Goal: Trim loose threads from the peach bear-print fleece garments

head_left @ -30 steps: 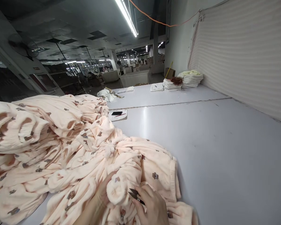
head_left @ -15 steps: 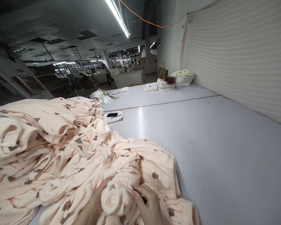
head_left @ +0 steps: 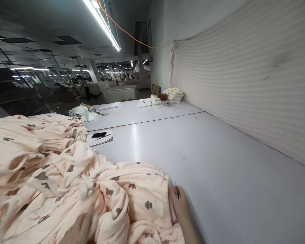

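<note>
Peach fleece garments point(head_left: 148, 193) printed with brown bears lie in a soft heap across the left and front of the table. At the heap's right edge, my right hand point(head_left: 181, 203) is closed round a small pointed dark tool point(head_left: 177, 192), which looks like thread snips. Its fingers touch the side of a garment beside the ribbed band. My left hand point(head_left: 78, 227) is low in the view over the fleece, smeared by motion, and its fingers cannot be made out.
A phone point(head_left: 99, 135) and a red pen lie on papers point(head_left: 108, 139) beyond the heap. White cloth point(head_left: 83, 112) and folded stacks point(head_left: 174, 96) sit farther back on the grey table point(head_left: 218, 169). A striped curtain point(head_left: 234, 78) borders the right; a person point(head_left: 84, 86) stands far off.
My right hand has moved right, from the rolled fleece to the heap's outer edge, still with the dark tool. My left hand has left the rolled fleece and shifted left. The view has turned right.
</note>
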Available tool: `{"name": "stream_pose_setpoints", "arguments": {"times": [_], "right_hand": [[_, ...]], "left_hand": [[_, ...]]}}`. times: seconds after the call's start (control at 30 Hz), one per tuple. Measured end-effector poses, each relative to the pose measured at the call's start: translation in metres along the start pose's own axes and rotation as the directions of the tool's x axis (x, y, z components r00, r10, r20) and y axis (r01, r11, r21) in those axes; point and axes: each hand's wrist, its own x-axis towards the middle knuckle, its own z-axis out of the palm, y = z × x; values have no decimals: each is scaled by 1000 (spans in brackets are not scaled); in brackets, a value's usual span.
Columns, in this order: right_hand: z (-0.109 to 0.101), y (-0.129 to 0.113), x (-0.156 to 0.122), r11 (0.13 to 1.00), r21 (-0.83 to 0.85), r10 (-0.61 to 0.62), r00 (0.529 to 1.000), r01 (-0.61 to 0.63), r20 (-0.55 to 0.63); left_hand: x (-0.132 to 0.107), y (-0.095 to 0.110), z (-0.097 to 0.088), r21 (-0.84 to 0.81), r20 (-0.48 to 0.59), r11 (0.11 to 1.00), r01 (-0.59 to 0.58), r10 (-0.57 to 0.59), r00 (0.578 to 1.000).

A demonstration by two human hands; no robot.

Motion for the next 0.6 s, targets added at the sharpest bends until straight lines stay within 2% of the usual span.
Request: {"name": "stream_pose_setpoints", "arguments": {"times": [0.07,0.2,0.27,0.33,0.4,0.5,0.6], "right_hand": [[0,8,8,999,45,20,999,-21,39],[11,11,-8,995,92,27,999,-29,24],[13,10,-18,995,97,25,1000,-25,-5],[11,6,-25,995,103,14,999,-11,-29],[11,0,-31,994,112,-9,999,13,-36],[14,-12,-38,991,124,-58,998,57,10],[20,-25,-42,988,102,-126,991,120,51]], "left_hand": [[4,-2,18,41,66,998,-51,48,997],[23,-5,69,169,210,974,-150,113,971],[37,-6,94,356,277,893,-275,180,944],[52,-6,107,527,278,772,-356,239,930],[63,-8,102,623,214,699,-352,281,936],[69,-12,76,684,163,642,-347,328,930],[64,-9,56,662,144,653,-368,371,917]]}}
